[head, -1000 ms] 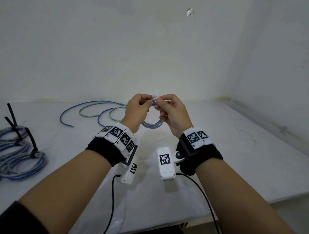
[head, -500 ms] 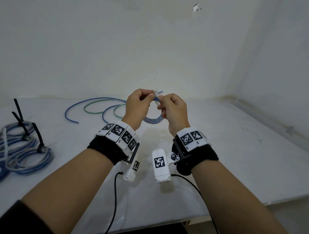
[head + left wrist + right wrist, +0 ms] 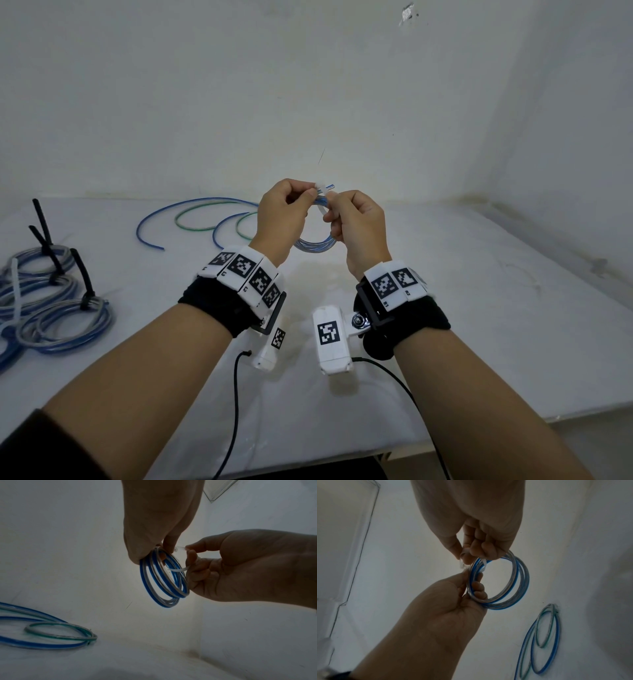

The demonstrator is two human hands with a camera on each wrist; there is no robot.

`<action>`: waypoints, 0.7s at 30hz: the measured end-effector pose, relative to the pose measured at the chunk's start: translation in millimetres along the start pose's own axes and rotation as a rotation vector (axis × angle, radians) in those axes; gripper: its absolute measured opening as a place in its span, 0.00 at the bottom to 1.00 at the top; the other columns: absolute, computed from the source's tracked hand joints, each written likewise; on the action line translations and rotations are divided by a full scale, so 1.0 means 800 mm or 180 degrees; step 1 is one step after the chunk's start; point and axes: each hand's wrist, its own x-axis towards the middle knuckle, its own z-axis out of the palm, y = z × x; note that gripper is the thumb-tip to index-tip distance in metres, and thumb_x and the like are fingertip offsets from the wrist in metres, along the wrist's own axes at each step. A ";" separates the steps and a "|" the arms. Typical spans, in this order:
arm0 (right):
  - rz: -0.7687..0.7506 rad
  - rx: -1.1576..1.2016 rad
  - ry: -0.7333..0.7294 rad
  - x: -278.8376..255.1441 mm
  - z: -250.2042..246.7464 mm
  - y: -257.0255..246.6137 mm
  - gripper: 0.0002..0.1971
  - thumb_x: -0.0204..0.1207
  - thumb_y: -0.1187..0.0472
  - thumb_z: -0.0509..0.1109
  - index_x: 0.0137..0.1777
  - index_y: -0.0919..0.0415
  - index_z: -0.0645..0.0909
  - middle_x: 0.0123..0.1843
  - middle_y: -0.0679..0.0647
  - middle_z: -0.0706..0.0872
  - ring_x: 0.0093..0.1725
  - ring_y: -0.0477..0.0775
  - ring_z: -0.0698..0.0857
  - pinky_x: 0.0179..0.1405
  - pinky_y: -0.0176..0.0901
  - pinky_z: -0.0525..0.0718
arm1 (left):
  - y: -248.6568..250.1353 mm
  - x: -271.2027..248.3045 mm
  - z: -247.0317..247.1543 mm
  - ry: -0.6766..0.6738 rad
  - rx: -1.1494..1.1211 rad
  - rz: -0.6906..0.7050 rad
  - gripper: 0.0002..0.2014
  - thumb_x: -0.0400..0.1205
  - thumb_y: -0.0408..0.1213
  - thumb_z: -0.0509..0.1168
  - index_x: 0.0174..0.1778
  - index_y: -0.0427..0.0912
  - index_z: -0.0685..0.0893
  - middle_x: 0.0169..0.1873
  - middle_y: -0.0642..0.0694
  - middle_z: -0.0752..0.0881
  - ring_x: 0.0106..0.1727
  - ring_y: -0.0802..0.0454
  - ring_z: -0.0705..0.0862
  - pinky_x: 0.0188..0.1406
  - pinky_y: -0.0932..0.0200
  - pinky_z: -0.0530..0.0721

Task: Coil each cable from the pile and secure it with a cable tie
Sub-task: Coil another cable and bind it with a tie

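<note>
Blue-and-clear striped coiled cable [image 3: 164, 582], translucent white cable tie [image 3: 178, 570], blue and green loose cables [image 3: 191, 219], black ties [image 3: 82, 277] on finished coils, white surface [image 3: 479, 308], black-and-white checkered wrist markers [image 3: 243, 267]

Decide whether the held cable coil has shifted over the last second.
No. The cable coil hangs below the thin wall crack just as before; only the camera shifted.
</note>
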 end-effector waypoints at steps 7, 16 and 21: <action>0.0028 -0.0028 0.0011 -0.001 0.002 0.004 0.10 0.77 0.65 0.68 0.34 0.63 0.78 0.27 0.54 0.79 0.20 0.46 0.70 0.23 0.33 0.71 | -0.001 0.000 -0.003 -0.0007 -0.0015 -0.0004 0.06 0.81 0.32 0.65 0.41 0.48 0.84 0.42 0.44 0.86 0.43 0.52 0.80 0.42 0.63 0.79; 0.0053 -0.0046 0.0020 -0.002 0.004 0.004 0.08 0.77 0.65 0.68 0.37 0.65 0.79 0.27 0.54 0.80 0.20 0.46 0.70 0.23 0.34 0.71 | -0.003 0.001 -0.006 0.0007 0.0075 0.0158 0.05 0.81 0.33 0.66 0.42 0.47 0.84 0.38 0.50 0.86 0.41 0.57 0.82 0.41 0.68 0.79; 0.0075 -0.0035 0.0065 -0.002 0.006 0.004 0.11 0.77 0.65 0.67 0.33 0.64 0.77 0.27 0.54 0.79 0.19 0.44 0.68 0.21 0.31 0.69 | -0.006 0.000 -0.007 -0.0025 0.0218 0.0364 0.04 0.81 0.31 0.65 0.43 0.44 0.83 0.38 0.50 0.86 0.42 0.56 0.83 0.43 0.67 0.80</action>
